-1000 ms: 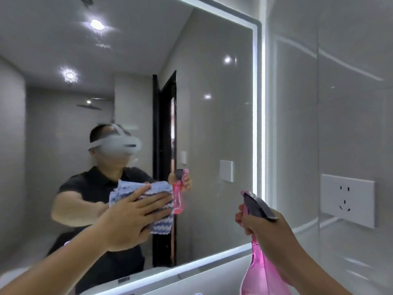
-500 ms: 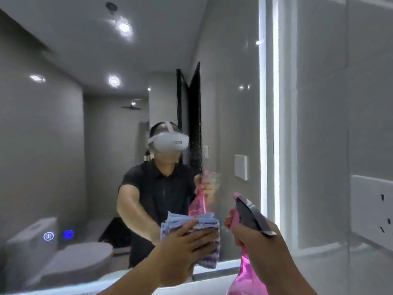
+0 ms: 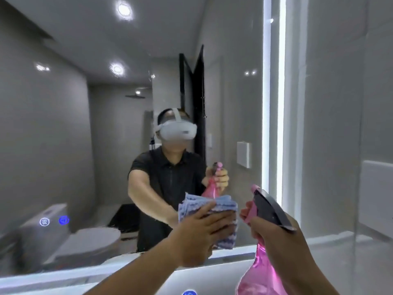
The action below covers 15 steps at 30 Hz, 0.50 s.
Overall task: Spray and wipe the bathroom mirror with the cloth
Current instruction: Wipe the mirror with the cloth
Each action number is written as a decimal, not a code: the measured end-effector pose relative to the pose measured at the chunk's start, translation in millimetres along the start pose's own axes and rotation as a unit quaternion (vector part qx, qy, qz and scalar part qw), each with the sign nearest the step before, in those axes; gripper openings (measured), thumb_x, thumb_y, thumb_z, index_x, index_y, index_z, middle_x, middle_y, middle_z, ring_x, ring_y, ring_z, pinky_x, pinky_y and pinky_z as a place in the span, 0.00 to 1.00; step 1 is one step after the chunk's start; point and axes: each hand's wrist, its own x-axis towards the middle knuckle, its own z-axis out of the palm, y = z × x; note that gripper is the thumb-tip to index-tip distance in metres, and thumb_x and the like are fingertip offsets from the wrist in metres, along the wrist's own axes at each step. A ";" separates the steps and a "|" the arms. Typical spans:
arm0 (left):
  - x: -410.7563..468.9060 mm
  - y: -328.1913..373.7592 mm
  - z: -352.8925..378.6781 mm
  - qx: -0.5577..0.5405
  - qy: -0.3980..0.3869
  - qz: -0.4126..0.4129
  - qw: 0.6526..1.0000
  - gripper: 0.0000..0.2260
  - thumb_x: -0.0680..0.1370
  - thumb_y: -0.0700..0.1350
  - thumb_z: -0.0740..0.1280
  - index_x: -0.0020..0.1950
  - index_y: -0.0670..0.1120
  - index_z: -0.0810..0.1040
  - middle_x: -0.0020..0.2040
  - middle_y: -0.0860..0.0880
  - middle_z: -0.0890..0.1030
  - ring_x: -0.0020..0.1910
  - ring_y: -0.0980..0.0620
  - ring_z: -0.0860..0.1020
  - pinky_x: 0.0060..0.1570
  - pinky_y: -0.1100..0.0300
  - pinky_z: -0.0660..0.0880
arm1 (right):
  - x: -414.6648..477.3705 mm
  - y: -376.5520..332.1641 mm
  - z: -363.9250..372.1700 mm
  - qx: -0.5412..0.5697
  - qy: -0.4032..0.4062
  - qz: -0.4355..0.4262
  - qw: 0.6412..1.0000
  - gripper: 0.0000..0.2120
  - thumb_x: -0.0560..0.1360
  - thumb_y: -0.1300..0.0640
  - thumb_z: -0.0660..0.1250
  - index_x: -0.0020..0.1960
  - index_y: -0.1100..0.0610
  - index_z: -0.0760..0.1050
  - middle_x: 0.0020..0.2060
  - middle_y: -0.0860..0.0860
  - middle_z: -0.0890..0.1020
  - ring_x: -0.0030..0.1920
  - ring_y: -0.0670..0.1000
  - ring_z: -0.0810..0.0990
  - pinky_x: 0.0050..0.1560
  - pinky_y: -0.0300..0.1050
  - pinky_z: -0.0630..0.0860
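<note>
The large wall mirror fills the view, lit by a white strip along its right and bottom edges. My left hand presses a folded blue-and-white cloth flat against the glass near the lower right corner. Just right of it, my right hand grips a pink spray bottle with a dark trigger head, its nozzle pointing at the mirror. The reflection shows a person in a dark shirt holding the same cloth and bottle.
A grey tiled wall stands right of the mirror, with a white socket plate on it. Two small blue touch icons glow at the mirror's lower left. A toilet shows in the reflection.
My left hand has slid the cloth down and to the right across the glass to the lower right corner. The bottle stays raised in my right hand. My view has turned left.
</note>
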 end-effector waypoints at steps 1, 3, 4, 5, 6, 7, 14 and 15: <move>-2.6 -3.7 0.2 0.004 -0.024 0.025 0.999 0.25 0.75 0.56 0.59 0.72 0.56 0.65 0.73 0.56 0.66 0.75 0.54 0.57 0.73 0.45 0.39 | -1.0 -0.5 -1.5 -0.001 -0.001 0.003 1.000 0.07 0.70 0.67 0.64 0.35 0.58 0.75 0.18 0.45 0.76 0.16 0.37 0.71 0.17 0.27 0.64; 7.7 -40.3 -8.5 -0.012 0.021 -0.003 1.000 0.24 0.78 0.55 0.53 0.75 0.56 0.59 0.76 0.53 0.60 0.76 0.53 0.48 0.73 0.49 0.32 | -1.0 0.8 -7.2 -0.008 0.008 -0.001 1.000 0.08 0.70 0.67 0.65 0.35 0.57 0.75 0.21 0.47 0.77 0.17 0.38 0.70 0.18 0.28 0.65; 18.5 -68.2 -18.9 -0.013 0.071 -0.070 0.995 0.24 0.79 0.54 0.51 0.76 0.54 0.57 0.77 0.51 0.57 0.76 0.51 0.46 0.72 0.49 0.32 | -0.5 2.0 -10.2 -0.015 0.011 -0.005 1.000 0.08 0.69 0.67 0.65 0.34 0.57 0.75 0.20 0.49 0.76 0.19 0.39 0.71 0.19 0.30 0.66; 29.3 -100.7 -32.4 -0.001 0.114 -0.147 0.983 0.25 0.79 0.54 0.49 0.76 0.52 0.55 0.77 0.49 0.56 0.76 0.50 0.46 0.72 0.49 0.34 | -0.5 2.7 -12.4 -0.023 0.016 -0.008 1.000 0.08 0.69 0.67 0.65 0.34 0.58 0.75 0.22 0.52 0.77 0.23 0.40 0.74 0.22 0.33 0.68; 38.8 -131.5 -45.9 0.012 0.143 -0.212 0.967 0.25 0.78 0.54 0.48 0.76 0.51 0.53 0.77 0.48 0.55 0.76 0.50 0.46 0.72 0.49 0.36 | -0.9 3.3 -13.7 -0.032 0.021 -0.007 0.999 0.06 0.68 0.68 0.64 0.35 0.59 0.76 0.27 0.56 0.80 0.31 0.46 0.78 0.26 0.36 0.70; 46.0 -153.4 -55.9 0.016 0.160 -0.260 0.952 0.26 0.78 0.54 0.47 0.76 0.50 0.51 0.78 0.47 0.55 0.76 0.50 0.47 0.72 0.49 0.37 | -1.8 2.7 -13.5 -0.045 0.019 -0.006 0.999 0.05 0.67 0.68 0.64 0.37 0.61 0.77 0.35 0.60 0.82 0.37 0.52 0.80 0.29 0.39 0.72; 1.7 -34.2 -4.4 0.006 0.039 0.013 0.999 0.26 0.75 0.53 0.58 0.73 0.54 0.64 0.75 0.52 0.64 0.75 0.50 0.55 0.73 0.44 0.45 | 1.1 -2.2 -8.8 -0.045 0.008 0.003 0.999 0.06 0.69 0.68 0.63 0.41 0.59 0.76 0.30 0.57 0.81 0.26 0.42 0.74 0.23 0.34 0.68; -15.1 -27.0 -2.0 0.004 -0.008 0.059 0.998 0.26 0.75 0.54 0.60 0.73 0.55 0.63 0.75 0.53 0.63 0.75 0.52 0.55 0.73 0.43 0.49 | 0.5 -1.7 -7.9 -0.047 0.002 0.003 0.999 0.07 0.69 0.68 0.63 0.41 0.58 0.76 0.30 0.56 0.81 0.28 0.42 0.76 0.25 0.34 0.70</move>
